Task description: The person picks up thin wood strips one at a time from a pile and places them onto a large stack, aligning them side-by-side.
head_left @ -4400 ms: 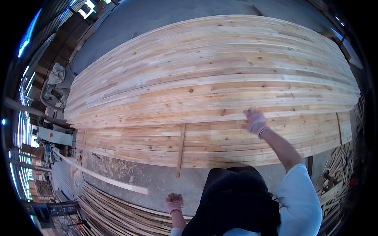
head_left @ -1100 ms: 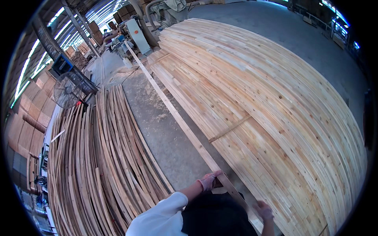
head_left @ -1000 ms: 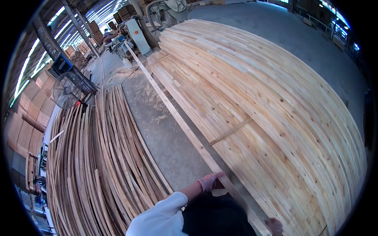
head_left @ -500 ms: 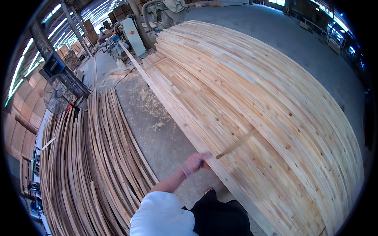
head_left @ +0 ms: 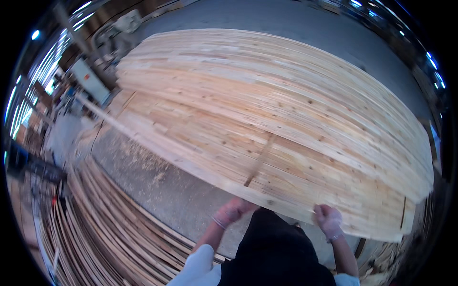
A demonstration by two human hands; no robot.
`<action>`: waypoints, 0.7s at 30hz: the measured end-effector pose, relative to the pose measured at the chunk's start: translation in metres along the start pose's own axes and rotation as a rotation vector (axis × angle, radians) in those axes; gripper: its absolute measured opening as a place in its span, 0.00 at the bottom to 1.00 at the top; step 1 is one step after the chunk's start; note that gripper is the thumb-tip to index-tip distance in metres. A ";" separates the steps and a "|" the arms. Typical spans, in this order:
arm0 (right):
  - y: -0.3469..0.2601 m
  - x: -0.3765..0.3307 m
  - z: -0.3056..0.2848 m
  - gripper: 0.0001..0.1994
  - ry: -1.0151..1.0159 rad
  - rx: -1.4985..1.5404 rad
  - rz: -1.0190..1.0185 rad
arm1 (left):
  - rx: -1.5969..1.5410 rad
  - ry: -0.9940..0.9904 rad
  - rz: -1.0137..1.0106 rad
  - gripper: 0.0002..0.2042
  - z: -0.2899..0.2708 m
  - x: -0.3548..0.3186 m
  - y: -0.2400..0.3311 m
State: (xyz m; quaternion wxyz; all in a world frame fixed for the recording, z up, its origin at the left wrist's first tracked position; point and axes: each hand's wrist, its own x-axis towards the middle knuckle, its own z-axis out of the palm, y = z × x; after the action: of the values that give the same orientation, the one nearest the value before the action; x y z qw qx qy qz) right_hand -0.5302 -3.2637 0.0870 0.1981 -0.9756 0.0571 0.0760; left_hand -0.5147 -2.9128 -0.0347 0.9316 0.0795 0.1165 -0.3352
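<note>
A long, pale wooden board (head_left: pixel 210 178) runs along the near edge of a broad layer of light timber strips (head_left: pixel 286 109), reaching far left toward a machine. My left hand (head_left: pixel 234 210), in a pale glove, is closed at the board's near edge, its fingertips partly hidden by the wood. Farther right, my right hand (head_left: pixel 328 220), also gloved, has curled fingers on the same edge, thumb side up. Motion blurs both hands a little. A dark gap (head_left: pixel 260 159) crosses the strips just beyond my left hand.
Long narrow wood strips (head_left: pixel 109 214) lie piled at the lower left. Wood shavings (head_left: pixel 143 162) cover the floor between that pile and the timber. A machine with a pale cabinet (head_left: pixel 89 80) stands at the far left. More scraps (head_left: pixel 381 262) lie at lower right.
The view has swung to the right, so the timber lies more crosswise. My right hand has come into view at the board's edge. My left hand stays at the board.
</note>
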 end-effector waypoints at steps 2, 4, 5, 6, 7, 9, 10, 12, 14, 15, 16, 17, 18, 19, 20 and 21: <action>-0.041 0.014 0.011 0.16 -0.121 0.086 -0.127 | 0.672 -0.095 0.037 0.29 0.027 0.012 -0.049; -0.061 0.013 0.025 0.15 -0.217 0.190 -0.269 | 0.710 -0.108 -0.184 0.27 0.022 0.025 -0.082; -0.065 0.017 0.042 0.16 -0.234 0.249 -0.388 | 0.775 -0.058 -0.287 0.26 0.011 0.032 -0.093; -0.073 0.015 0.054 0.17 -0.257 0.333 -0.413 | 0.833 -0.017 -0.396 0.25 0.000 0.035 -0.101; -0.080 0.016 0.065 0.17 -0.279 0.415 -0.449 | 0.943 0.034 -0.252 0.23 -0.017 0.039 -0.102; -0.084 0.025 0.081 0.18 -0.219 0.234 -0.603 | 1.112 0.080 0.005 0.21 -0.041 0.039 -0.087; -0.081 0.029 0.084 0.19 -0.191 0.141 -0.679 | 1.175 0.080 0.104 0.20 -0.045 0.033 -0.078; -0.053 0.036 0.079 0.21 -0.344 0.075 -0.603 | 0.957 0.187 0.172 0.18 -0.043 0.010 -0.049; -0.017 0.044 0.062 0.24 -0.547 -0.086 -0.440 | 0.663 0.416 0.266 0.15 -0.068 -0.004 -0.026; 0.003 0.045 0.054 0.26 -0.676 -0.212 -0.314 | 0.615 0.487 0.322 0.14 -0.088 -0.013 -0.012; 0.037 0.046 0.060 0.26 -0.717 -0.259 -0.226 | 0.519 0.513 0.374 0.13 -0.092 -0.022 0.000; 0.065 0.047 0.066 0.27 -0.759 -0.304 -0.139 | 0.422 0.542 0.426 0.13 -0.094 -0.027 0.010; 0.077 0.042 0.062 0.27 -0.759 -0.226 -0.110 | 0.345 0.507 0.475 0.14 -0.090 -0.034 0.017; 0.087 0.035 0.057 0.27 -0.757 -0.147 -0.081 | 0.267 0.472 0.522 0.15 -0.086 -0.040 0.023; 0.092 0.032 0.053 0.26 -0.756 -0.072 -0.060 | 0.152 0.252 0.542 0.21 -0.112 -0.045 0.036; 0.090 0.032 0.058 0.26 -0.728 -0.023 -0.125 | 0.222 0.400 0.514 0.22 -0.083 -0.039 0.027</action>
State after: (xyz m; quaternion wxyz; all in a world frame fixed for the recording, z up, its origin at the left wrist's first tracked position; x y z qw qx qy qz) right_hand -0.5194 -3.3261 -0.0055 0.1989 -0.8884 -0.0774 0.4065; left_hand -0.5403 -2.8498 -0.1021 0.9300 0.2714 0.2355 -0.0777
